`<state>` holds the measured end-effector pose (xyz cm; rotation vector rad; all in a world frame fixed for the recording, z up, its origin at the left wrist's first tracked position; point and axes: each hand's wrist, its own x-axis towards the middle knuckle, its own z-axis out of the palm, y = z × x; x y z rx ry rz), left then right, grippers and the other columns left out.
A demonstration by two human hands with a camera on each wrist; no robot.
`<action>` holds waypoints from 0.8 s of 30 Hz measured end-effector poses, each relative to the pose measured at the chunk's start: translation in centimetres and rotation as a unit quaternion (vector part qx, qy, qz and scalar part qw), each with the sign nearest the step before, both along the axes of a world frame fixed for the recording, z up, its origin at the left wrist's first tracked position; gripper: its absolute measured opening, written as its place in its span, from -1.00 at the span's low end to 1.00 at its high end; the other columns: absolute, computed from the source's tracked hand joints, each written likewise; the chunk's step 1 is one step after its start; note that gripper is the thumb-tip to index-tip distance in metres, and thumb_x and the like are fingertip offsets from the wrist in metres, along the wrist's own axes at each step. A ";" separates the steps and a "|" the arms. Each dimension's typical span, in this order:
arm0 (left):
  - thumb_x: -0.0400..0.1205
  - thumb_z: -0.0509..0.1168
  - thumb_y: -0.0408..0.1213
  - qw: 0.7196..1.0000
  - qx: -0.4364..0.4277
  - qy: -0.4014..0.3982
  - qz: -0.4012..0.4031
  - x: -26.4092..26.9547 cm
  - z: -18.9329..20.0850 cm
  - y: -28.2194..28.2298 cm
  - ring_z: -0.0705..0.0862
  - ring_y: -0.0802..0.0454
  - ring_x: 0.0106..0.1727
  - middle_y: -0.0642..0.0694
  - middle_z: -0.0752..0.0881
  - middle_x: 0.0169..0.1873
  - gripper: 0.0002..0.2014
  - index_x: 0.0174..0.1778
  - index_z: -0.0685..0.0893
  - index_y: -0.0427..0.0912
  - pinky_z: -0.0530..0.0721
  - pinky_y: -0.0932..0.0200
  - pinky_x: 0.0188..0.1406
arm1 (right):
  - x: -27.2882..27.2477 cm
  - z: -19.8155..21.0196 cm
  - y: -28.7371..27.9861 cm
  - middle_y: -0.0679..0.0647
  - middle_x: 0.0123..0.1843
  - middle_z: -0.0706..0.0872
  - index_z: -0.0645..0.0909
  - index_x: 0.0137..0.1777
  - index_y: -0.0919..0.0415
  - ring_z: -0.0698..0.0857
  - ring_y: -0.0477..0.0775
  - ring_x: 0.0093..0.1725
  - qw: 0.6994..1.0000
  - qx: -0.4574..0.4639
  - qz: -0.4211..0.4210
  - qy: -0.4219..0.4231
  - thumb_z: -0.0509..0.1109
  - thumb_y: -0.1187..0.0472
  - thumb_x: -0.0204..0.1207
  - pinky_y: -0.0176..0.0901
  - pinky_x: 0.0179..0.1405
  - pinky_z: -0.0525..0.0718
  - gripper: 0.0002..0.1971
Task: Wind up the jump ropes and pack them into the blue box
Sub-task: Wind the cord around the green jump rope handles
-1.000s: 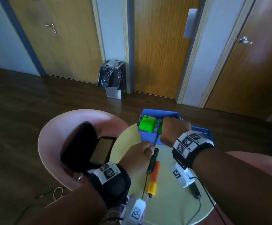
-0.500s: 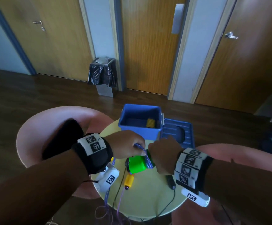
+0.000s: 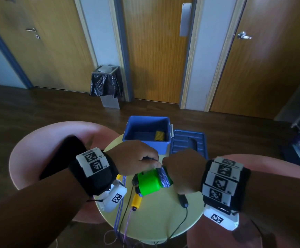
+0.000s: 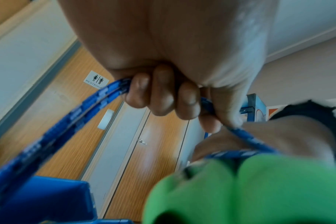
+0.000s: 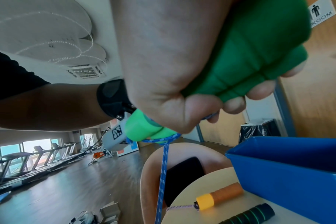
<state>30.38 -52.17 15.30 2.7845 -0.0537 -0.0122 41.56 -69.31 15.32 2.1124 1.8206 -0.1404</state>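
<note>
Green handles (image 3: pixel 148 183) have been pulled back from the box (image 3: pixel 146 140) over the worktop (image 3: pixel 156 212), gripped by right hand (image 3: pixel 183 171); rope (image 4: pixel 71 119) is pinched by left hand (image 3: pixel 136 158), so winding is judged ongoing.

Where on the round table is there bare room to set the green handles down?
Bare table lies between the orange handle and the black handle, toward the near edge. It is crowded by the blue box and lid, and where ropes trail off the near-left edge.
</note>
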 end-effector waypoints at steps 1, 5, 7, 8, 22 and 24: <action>0.62 0.11 0.28 1.000 0.026 -0.008 0.000 -0.1 0.4 -0.2 0.66 0.17 -0.22 0.06 0.71 -0.29 -0.57 -0.12 0.68 0.03 0.64 0.01 -0.19 | 0.3 -0.1 0.2 0.00 -0.13 0.63 0.49 0.02 0.09 0.69 0.14 -0.18 1.000 -0.004 -0.019 -0.011 0.34 0.09 0.45 -0.01 -0.15 0.54 -0.81; 0.65 -0.04 0.22 0.991 0.135 -0.012 0.014 -1.3 1.0 -3.1 0.62 0.06 -0.27 -0.04 0.65 -0.32 -0.53 -0.18 0.56 -0.09 0.59 0.02 -0.25 | 3.6 0.1 1.5 -0.08 -0.25 0.62 0.53 -0.14 0.08 0.68 0.10 -0.24 0.988 0.057 -0.141 -0.026 0.32 0.12 0.43 -0.05 -0.02 0.63 -0.93; 0.67 -0.03 0.17 0.989 0.143 -0.007 0.040 -1.7 0.6 -4.8 0.62 -0.04 -0.21 -0.06 0.67 -0.25 -0.56 -0.15 0.53 -0.12 0.58 0.04 -0.22 | 4.9 0.1 2.4 -0.09 -0.28 0.60 0.52 -0.15 0.06 0.66 0.07 -0.27 0.983 0.088 -0.154 -0.037 0.31 0.03 0.43 -0.15 -0.22 0.53 -0.88; 0.70 0.00 0.14 0.990 0.134 -0.006 0.052 -1.7 0.4 -5.4 0.59 -0.05 -0.22 -0.08 0.67 -0.24 -0.59 -0.16 0.51 -0.12 0.57 0.03 -0.23 | 5.2 -0.1 2.8 -0.09 -0.27 0.61 0.53 -0.13 0.05 0.67 0.07 -0.27 0.982 0.097 -0.154 -0.043 0.30 0.02 0.43 -0.16 -0.28 0.47 -0.87; 0.68 -0.02 0.19 0.982 0.175 -0.045 0.057 -2.4 2.0 -3.1 0.68 0.12 -0.10 0.07 0.72 -0.15 -0.62 -0.04 0.63 0.07 0.59 0.09 -0.18 | -0.6 -0.9 1.5 0.01 -0.16 0.63 0.50 0.00 0.11 0.60 0.14 -0.25 0.998 0.012 -0.056 -0.033 0.34 0.14 0.47 0.05 -0.11 0.38 -0.85; 0.69 0.07 0.20 0.984 0.159 -0.037 0.075 -2.5 2.0 -2.3 0.67 0.15 -0.10 0.10 0.72 -0.16 -0.65 -0.02 0.66 0.09 0.56 0.11 -0.18 | -1.5 -1.0 1.1 0.01 -0.18 0.60 0.48 -0.01 0.11 0.54 0.13 -0.30 0.999 0.021 -0.023 -0.031 0.38 0.13 0.46 0.03 -0.13 0.36 -0.82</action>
